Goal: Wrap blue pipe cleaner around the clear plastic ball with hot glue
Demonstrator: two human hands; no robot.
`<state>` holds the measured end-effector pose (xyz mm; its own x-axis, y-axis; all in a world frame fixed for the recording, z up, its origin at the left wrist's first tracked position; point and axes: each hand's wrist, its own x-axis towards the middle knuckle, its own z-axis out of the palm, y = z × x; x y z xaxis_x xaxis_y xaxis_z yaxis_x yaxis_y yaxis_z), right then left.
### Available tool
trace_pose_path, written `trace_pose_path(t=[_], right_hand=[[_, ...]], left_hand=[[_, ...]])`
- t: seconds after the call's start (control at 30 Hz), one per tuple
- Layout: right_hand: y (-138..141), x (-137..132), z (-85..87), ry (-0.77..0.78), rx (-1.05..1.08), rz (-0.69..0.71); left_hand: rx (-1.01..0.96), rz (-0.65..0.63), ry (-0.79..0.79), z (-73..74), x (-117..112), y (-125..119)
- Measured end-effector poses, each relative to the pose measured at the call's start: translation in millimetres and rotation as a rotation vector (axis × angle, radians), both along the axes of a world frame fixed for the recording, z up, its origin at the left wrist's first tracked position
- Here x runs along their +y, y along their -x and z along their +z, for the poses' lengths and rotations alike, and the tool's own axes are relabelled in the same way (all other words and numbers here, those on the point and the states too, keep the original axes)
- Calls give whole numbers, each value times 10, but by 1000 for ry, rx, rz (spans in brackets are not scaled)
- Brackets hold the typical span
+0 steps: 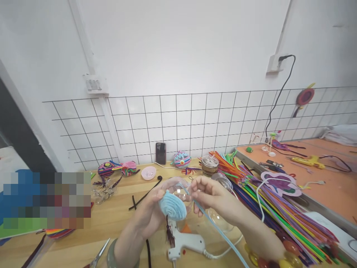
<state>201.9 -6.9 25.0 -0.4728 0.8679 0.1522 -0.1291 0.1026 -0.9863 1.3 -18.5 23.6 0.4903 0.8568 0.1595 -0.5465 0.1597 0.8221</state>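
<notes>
My left hand [147, 212] is closed around a clear plastic shell [175, 182], its fingers partly hidden behind it. A light-blue coil of wound pipe cleaner [172, 206] covers the near side of the shell, and a dark tassel [169, 232] hangs below. Beside it on the right, my right hand [209, 195] pinches a light-blue pipe cleaner [221, 232]. One end of this strand runs up across the shell, and the rest trails down to the bottom edge. Under my hands a white glue gun [189, 242] lies on the wooden table [117, 219].
Bundled colourful pipe cleaners [267, 204] spread along the right. Scissors [99, 255] lie at the front left. At the back are a pink dish [148, 173], a phone [161, 153], a striped yarn-like ball [182, 159] and a glass jar [209, 163]. A yellow glue gun [308, 161] rests on the orange surface.
</notes>
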Motion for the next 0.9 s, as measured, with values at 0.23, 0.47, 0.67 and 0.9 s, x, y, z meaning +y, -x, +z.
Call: trace_pose_path(t=[0.23,0.47,0.67,0.9], right_hand=[[-35,61,-110,-218,-145,-179],[-31,66,-96,-522,-378,-344],[-41,75,-110,-679,-496,-413],[-44,30,-84,-851,-601,-382]], left_hand=[[67,-85,-22,-6,-8,-3],[73,-67,54,-45,3,53],[-20,-80,65,-41,6,44],[-126,-155,101,-37,40,67]])
